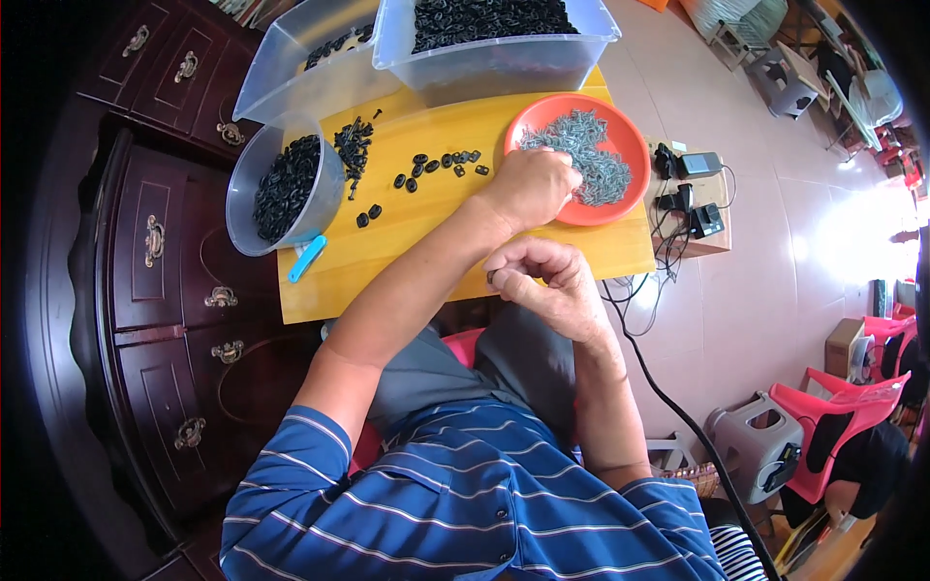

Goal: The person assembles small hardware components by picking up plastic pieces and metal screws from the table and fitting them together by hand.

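My left hand (531, 184) reaches over the near left rim of the orange bowl (636, 145). Its fingers are bent together at the small silver metal pieces (603, 174), perhaps screws; what they hold, if anything, is hidden. Below it, my right hand (550, 283) pinches a small black part (492, 277) between thumb and forefinger, above the table's near edge. Several small black oval parts (431, 166) lie scattered left of my left hand on the yellow tabletop (426, 223).
A round clear tub (331, 184) of black parts stands at the left, beside a pile of black screws (354, 145) and a blue-handled tool (308, 259). Clear bins (504, 60) stand at the back. Chargers and cables (693, 184) lie right of the table; dark drawers (155, 242) flank the left.
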`<move>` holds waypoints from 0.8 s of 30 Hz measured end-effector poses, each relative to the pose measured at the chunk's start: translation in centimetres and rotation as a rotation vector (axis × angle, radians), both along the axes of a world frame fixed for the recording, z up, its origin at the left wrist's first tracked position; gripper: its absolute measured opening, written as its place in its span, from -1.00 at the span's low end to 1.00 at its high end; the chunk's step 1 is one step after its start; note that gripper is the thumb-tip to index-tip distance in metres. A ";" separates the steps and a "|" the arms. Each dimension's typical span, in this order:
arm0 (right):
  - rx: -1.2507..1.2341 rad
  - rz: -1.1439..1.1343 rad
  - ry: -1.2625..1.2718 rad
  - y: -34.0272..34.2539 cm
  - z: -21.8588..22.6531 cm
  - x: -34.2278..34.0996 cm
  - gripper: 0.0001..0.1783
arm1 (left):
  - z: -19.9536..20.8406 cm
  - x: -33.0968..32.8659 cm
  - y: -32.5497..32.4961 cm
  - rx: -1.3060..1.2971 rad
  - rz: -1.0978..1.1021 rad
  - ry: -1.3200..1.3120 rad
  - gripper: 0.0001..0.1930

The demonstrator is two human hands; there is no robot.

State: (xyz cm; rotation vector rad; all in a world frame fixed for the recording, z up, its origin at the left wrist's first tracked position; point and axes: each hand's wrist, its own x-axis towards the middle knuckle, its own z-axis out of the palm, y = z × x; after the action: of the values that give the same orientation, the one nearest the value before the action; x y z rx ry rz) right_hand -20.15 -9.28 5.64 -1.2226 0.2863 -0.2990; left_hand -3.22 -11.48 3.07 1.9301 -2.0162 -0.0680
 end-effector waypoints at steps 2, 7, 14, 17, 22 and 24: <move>0.016 -0.036 -0.020 0.0 -0.2 0.1 -0.87 | -0.2 0.0 -0.3 -0.021 -0.029 -0.039 -0.92; 0.052 -0.064 -0.060 -0.1 -0.6 0.3 -0.86 | -0.5 0.5 -0.6 -0.049 -0.083 -0.088 -0.94; 0.039 -0.057 -0.050 0.0 -0.6 0.4 -0.87 | -0.2 0.8 -1.0 -0.058 -0.208 -0.044 -0.95; 0.047 -0.062 -0.034 0.0 -0.7 0.4 -0.87 | -0.2 0.8 -1.3 -0.062 -0.229 -0.077 -0.94; 0.046 -0.066 -0.020 0.1 -0.7 0.4 -0.87 | -0.4 1.2 -1.5 -0.027 -0.220 -0.051 -0.96; 0.059 -0.073 -0.033 0.1 -0.8 0.4 -0.86 | -0.5 1.4 -1.6 -0.039 -0.219 -0.081 -0.97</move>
State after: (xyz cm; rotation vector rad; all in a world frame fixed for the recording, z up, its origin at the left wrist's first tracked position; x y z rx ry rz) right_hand -19.70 -9.16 4.85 -1.1498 0.3094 -0.3716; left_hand -1.86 -13.04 2.59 1.7074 -2.2575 -0.0041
